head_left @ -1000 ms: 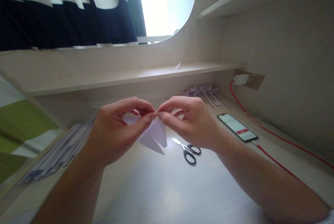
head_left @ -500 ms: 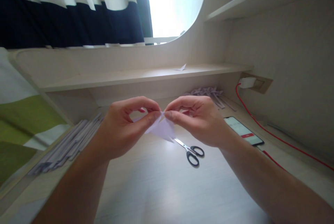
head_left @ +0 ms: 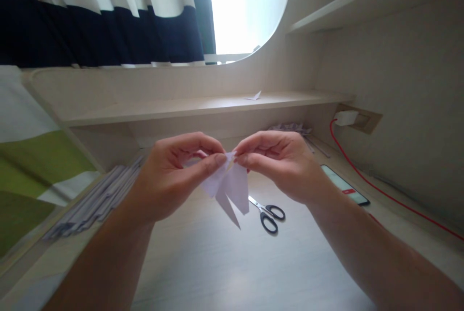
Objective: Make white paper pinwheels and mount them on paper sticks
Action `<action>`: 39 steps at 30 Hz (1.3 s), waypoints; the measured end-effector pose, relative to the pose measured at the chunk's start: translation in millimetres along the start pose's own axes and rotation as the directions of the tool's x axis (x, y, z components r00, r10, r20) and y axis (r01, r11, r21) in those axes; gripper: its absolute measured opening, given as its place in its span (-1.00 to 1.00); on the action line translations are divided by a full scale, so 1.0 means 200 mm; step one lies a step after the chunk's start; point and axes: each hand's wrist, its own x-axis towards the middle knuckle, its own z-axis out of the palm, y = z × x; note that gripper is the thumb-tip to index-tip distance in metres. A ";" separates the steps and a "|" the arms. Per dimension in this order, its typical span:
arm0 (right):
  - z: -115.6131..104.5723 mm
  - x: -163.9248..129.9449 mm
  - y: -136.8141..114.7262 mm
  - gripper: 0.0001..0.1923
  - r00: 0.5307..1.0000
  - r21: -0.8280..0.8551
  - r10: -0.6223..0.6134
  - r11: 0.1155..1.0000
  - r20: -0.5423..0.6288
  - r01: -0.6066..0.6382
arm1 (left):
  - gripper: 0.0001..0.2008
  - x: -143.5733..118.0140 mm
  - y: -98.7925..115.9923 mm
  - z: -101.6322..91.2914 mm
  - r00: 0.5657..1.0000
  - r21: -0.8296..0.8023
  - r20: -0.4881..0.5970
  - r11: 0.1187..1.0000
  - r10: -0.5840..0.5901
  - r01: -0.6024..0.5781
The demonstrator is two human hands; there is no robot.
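Observation:
A small folded piece of white paper (head_left: 232, 190) hangs in the air above the desk, its pointed flaps facing down. My left hand (head_left: 174, 175) pinches its top edge between thumb and forefinger. My right hand (head_left: 279, 161) pinches the same top edge from the other side, fingertips almost meeting those of the left. Black-handled scissors (head_left: 266, 212) lie shut on the desk just below and right of the paper.
A pile of paper strips (head_left: 94, 202) lies at the desk's left. Folded paper pieces (head_left: 293, 129) sit under the shelf at the back right. A phone (head_left: 344, 185) lies at the right on a red cable (head_left: 380, 190) from a wall charger (head_left: 346, 117). A paper scrap (head_left: 253, 96) rests on the shelf.
The paper's flaps, lifted flatter half a second ago, now hang down again. Both hands stay pinched at its top; the view has shifted slightly.

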 end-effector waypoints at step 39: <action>0.05 -0.03 -0.03 -0.87 0.989 0.141 -0.136 0.980 -0.058 0.143 | -0.89 -0.01 -0.01 0.05 0.990 -0.217 -0.098 0.968 0.106 -0.125</action>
